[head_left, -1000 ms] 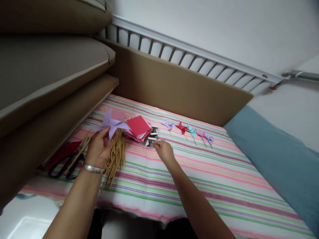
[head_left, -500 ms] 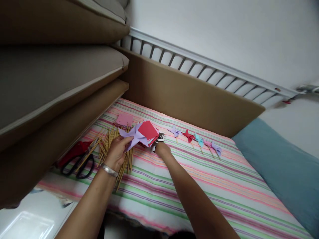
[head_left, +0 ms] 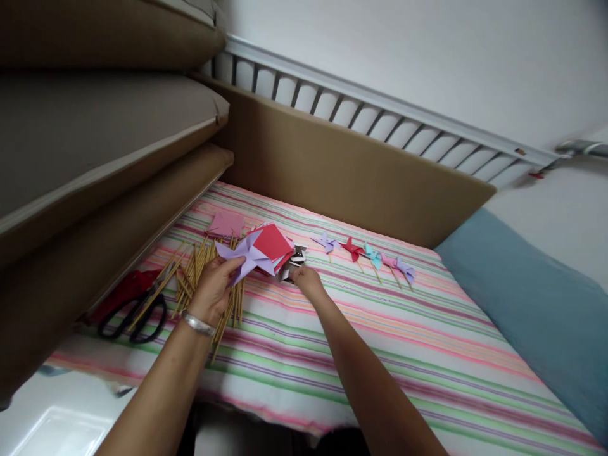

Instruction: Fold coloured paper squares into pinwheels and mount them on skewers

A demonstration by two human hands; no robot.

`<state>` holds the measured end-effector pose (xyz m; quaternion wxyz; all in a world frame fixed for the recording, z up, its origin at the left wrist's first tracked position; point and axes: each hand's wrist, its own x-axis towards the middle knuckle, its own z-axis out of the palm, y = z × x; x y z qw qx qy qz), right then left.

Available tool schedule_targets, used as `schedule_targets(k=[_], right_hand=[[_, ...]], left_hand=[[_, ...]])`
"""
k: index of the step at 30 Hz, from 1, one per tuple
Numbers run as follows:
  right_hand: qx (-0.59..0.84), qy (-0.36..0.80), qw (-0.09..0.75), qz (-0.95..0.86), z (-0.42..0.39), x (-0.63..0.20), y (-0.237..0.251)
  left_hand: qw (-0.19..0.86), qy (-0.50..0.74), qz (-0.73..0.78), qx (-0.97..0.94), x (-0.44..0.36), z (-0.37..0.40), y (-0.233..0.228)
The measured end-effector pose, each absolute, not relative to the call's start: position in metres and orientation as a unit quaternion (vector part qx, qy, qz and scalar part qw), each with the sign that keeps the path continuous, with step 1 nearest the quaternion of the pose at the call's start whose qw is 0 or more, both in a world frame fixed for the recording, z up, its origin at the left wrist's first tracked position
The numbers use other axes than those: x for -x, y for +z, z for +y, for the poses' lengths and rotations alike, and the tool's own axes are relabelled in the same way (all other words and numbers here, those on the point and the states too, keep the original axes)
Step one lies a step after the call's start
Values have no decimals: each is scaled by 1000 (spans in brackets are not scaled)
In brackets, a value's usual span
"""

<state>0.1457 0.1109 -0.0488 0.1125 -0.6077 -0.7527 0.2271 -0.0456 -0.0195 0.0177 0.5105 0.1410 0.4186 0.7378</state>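
Observation:
My left hand [head_left: 212,291] holds a folded lilac paper pinwheel [head_left: 244,256] above a heap of thin wooden sticks [head_left: 209,286]. A stack of red and pink paper squares [head_left: 273,244] lies just beyond it. My right hand [head_left: 308,280] rests on the striped cloth [head_left: 361,342] with its fingertips at a small black-and-white box [head_left: 294,258]; whether it grips anything there is hidden. Further right, several finished small pinwheels [head_left: 368,255] on sticks lie in a row.
Black-handled scissors [head_left: 135,311] and something red lie at the left edge, under stacked brown cushions [head_left: 95,158]. A brown padded board [head_left: 342,164] and a white railing [head_left: 380,120] close the back. A blue pillow [head_left: 536,310] lies at the right.
My left hand has carried the lilac pinwheel rightward, up against the red paper stack. My right hand has stayed at the small box. The camera has shifted a little.

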Motion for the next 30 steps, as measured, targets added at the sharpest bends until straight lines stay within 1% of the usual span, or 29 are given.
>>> schedule_targets(k=[4, 8, 11, 15, 20, 25, 30], right_hand=[[597, 287, 124, -739, 93, -165, -45], [569, 346, 97, -740, 57, -179, -51], [557, 356, 91, -745, 41, -179, -62], [560, 326, 129, -751, 35, -182, -66], [549, 258, 185, -773, 11, -192, -60], [518, 207, 166, -813, -11, -188, -63], [531, 176, 140, -817, -3, -180, -66]], left_hand=[[504, 743, 418, -140, 45, -19, 17], [511, 732, 428, -138, 43, -18, 15], [514, 726, 432, -147, 40, -18, 16], [519, 726, 425, -153, 38, -20, 16], [516, 729, 423, -152, 40, -19, 12], [521, 728, 418, -158, 37, -18, 14], [518, 730, 420, -149, 36, -19, 15]])
